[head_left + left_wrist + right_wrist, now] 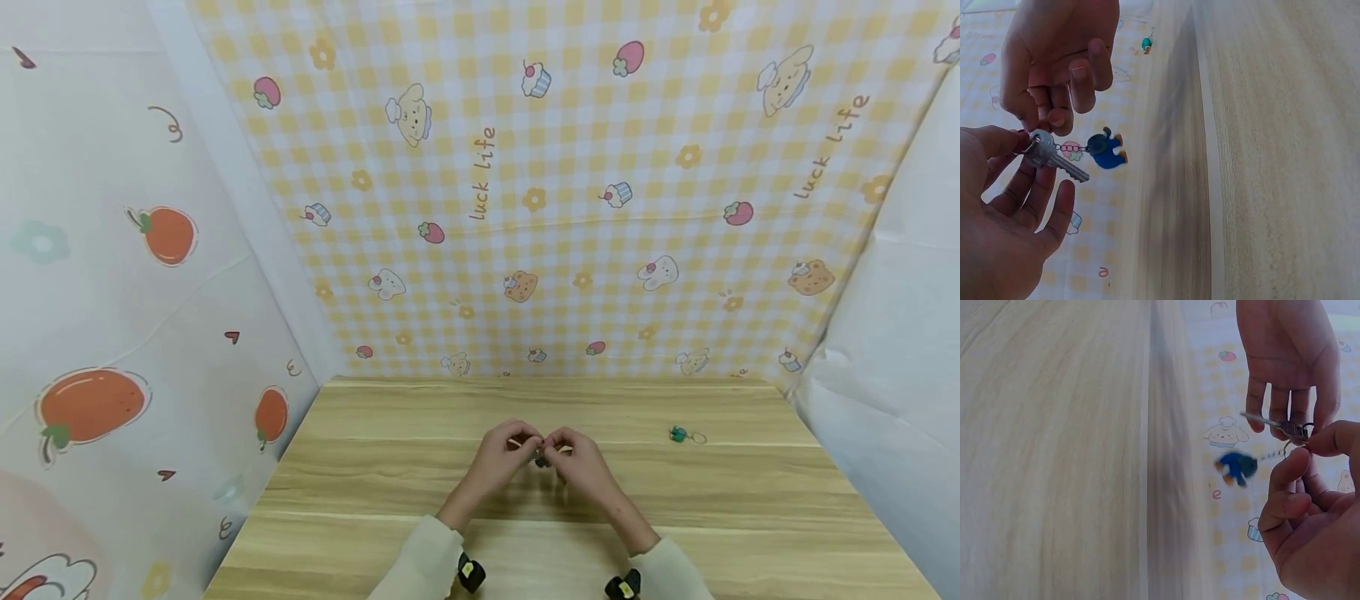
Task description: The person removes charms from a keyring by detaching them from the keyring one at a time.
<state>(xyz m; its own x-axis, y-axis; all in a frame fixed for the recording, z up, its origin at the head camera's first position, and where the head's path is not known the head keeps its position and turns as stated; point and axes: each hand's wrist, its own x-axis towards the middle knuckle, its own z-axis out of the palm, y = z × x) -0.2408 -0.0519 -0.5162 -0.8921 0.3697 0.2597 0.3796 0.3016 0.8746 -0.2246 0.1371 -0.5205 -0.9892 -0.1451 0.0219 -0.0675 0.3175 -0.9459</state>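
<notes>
A: Key (1054,155): where is it sitting?

B: Off the wood, between left grip (502,458) and right grip (581,461), over the middle of the desk (375,475). Blade is jutting clear of the fingertips in the left wrist view.

A: Left grip doing what?

B: Pinching the ring (1285,449) at the key's head, thumb against fingers. Other fingers are spreading behind the key, loosely bent.

A: And right grip?

B: Working just beside it, also pinching the ring, thumb to forefinger. Fingertips are hiding the exact contact; I'm not managing to tell how the key is sitting on the ring.

A: Anything else dangling?

B: A short chain (1071,149) is running out to a blue charm (1107,153), which is hanging free of both grips. Right wrist view is blurring it.

A: Elsewhere?

B: Green charm (678,434) is lying on the desk, to the right of both grips and well apart, its loop (699,437) pointing right. Checked cloth (570,150) is hanging behind. Pale sleeves (422,557) are covering the forearms; a black device (471,573) is showing at each wrist.
</notes>
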